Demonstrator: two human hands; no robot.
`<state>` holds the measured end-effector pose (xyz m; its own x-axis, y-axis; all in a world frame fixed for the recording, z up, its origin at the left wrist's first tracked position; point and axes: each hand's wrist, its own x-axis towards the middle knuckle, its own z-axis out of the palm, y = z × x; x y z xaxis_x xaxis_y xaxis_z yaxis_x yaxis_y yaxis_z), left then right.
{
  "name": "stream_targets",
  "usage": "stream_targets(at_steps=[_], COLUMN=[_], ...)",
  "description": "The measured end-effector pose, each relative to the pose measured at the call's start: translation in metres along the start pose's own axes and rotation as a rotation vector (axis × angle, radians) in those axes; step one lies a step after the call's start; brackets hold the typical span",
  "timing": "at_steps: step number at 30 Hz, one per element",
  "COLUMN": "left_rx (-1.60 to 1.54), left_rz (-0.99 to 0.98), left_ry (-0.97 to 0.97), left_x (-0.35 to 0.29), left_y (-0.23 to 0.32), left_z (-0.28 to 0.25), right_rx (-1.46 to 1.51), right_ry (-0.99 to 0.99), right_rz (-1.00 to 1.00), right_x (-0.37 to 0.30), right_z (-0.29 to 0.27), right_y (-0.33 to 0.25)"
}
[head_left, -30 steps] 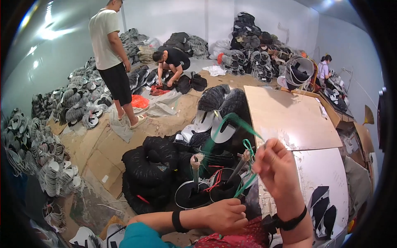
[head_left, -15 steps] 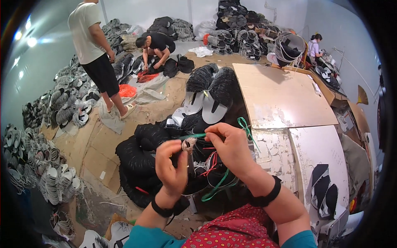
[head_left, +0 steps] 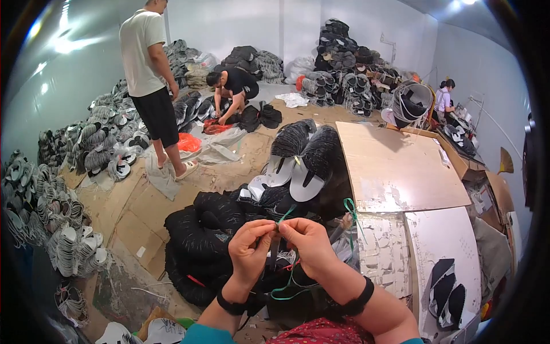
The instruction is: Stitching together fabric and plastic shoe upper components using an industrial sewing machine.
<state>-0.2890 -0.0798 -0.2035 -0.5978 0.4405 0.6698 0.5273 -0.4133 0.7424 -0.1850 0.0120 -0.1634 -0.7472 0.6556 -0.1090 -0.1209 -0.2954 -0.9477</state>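
Left of the wooden board [head_left: 401, 166] and nearer, the left hand [head_left: 247, 247] and right hand [head_left: 311, 245] meet, thumbs and forefingers pinching a thin green ribbon [head_left: 287, 212], though the grip is partly hidden. Black bundles [head_left: 197, 229] lie farther left of the board.

You are in a workshop: bundled grey and black pieces [head_left: 67, 246] are heaped along the walls [head_left: 229, 23], 1 co-worker [head_left: 239, 83] crouches beside them, and cardboard [head_left: 148, 232] covers much of the floor [head_left: 127, 292].

a ribbon [head_left: 287, 213] runs between left hand [head_left: 250, 247] and right hand [head_left: 311, 245], bundles [head_left: 318, 148] behind, a board [head_left: 401, 169] rightward.
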Motion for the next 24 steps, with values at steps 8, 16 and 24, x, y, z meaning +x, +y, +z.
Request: stream_targets(at_steps=[8, 16, 24], left_rx=[-0.022, 0.103, -0.303], left_rz=[-0.065, 0.177, 0.076], left_ry=[-0.209, 0.086, -0.351], left_x=[0.024, 0.015, 0.022], left_y=[0.0, 0.042, 0.077], left_z=[-0.014, -0.026, -0.038], right_rx=[-0.092, -0.768, -0.908], right_ry=[-0.118, -0.068, -0.127], right_rz=[0.061, -0.8, -0.792], right_x=[0.012, -0.005, -0.033], right_z=[-0.01, -0.001, -0.008], right_y=[-0.012, -0.02, -0.024])
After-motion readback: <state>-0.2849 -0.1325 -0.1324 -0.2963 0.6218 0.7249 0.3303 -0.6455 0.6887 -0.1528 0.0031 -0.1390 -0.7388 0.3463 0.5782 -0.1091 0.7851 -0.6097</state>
